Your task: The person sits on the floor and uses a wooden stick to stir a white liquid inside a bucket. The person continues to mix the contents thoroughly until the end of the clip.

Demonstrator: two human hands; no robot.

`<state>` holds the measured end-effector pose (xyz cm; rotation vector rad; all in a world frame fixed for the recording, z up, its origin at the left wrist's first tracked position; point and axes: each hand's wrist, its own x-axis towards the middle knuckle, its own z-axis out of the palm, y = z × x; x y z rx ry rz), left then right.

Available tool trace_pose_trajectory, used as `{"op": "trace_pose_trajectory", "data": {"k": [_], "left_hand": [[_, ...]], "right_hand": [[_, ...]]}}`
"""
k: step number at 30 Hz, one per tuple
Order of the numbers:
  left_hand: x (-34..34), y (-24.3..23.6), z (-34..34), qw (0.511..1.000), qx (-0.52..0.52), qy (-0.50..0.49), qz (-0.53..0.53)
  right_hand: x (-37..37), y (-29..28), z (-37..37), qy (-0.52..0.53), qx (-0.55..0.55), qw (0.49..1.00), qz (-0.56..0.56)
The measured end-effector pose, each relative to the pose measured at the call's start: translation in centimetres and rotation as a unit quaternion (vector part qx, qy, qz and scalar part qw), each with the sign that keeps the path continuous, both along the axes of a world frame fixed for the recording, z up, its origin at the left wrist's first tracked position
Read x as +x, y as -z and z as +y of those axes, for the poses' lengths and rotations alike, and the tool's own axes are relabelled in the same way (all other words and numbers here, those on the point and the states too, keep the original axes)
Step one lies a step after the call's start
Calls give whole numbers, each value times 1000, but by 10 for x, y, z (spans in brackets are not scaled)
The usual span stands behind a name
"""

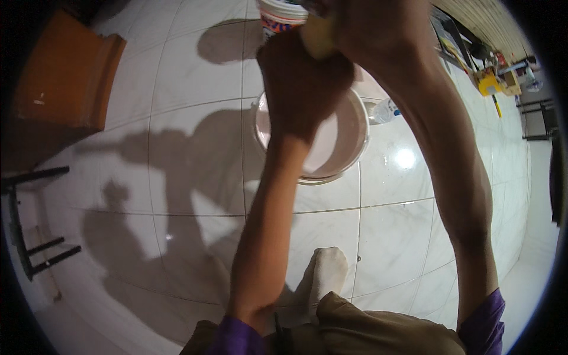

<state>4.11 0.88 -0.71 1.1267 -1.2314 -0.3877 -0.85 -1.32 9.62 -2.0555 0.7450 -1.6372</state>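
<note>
My left hand (310, 86) is closed in a fist above an open white bucket (316, 179). Close beside it, at the top of the view, my right hand (378, 26) is closed too. Between the two hands shows a rounded, pale yellow thing (319, 36), gripped by both; its exact kind is unclear and much of it is hidden. Inside the bucket is a pale pinkish-white surface (325, 145), partly covered by my left hand and forearm. A second white bucket (277, 21) with a colourful label stands just past my hands, cut off by the upper edge.
A clear plastic bottle (384, 111) with a blue cap lies right of the bucket. Orange-brown wooden furniture (71, 71) and a black metal frame (44, 254) stand at left. Assorted items, including a yellow object (487, 83), sit far right. My foot (330, 269) rests on white tiles.
</note>
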Motion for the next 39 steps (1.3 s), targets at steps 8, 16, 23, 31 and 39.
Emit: {"op": "trace_pose_trajectory", "data": {"k": [8, 16, 23, 31, 39], "left_hand": [[-54, 12, -36, 999, 19, 46, 1], [-67, -3, 50, 991, 98, 86, 19], [-1, 4, 9, 999, -24, -37, -30], [-75, 10, -48, 998, -57, 20, 11], [-78, -2, 46, 990, 120, 77, 1]], "right_hand": [[-51, -7, -3, -123, 247, 933, -232], [-99, 8, 23, -416, 269, 849, -185], [-18, -4, 5, -287, 240, 908, -188], [-79, -9, -22, -203, 213, 939, -176], [-116, 0, -10, -598, 291, 744, -60]]}}
